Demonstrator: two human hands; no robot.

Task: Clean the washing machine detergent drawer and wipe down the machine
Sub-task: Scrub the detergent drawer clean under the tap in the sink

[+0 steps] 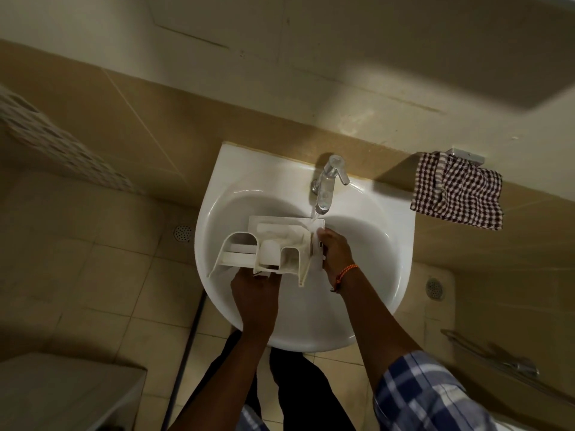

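The white detergent drawer (273, 244) lies across the white sink basin (367, 241), its compartments facing up. My left hand (253, 289) grips the drawer's near edge from below. My right hand (334, 255) holds its right end, fingers curled round the front panel. Water runs from the chrome tap (328, 181) onto the drawer's far right corner.
A checked cloth (457, 192) hangs on a wall bracket to the right of the sink. A floor drain (183, 233) sits left of the basin and another floor drain (435, 287) at the right. A white appliance corner (62, 390) is at the lower left. A metal rail (491, 356) is at lower right.
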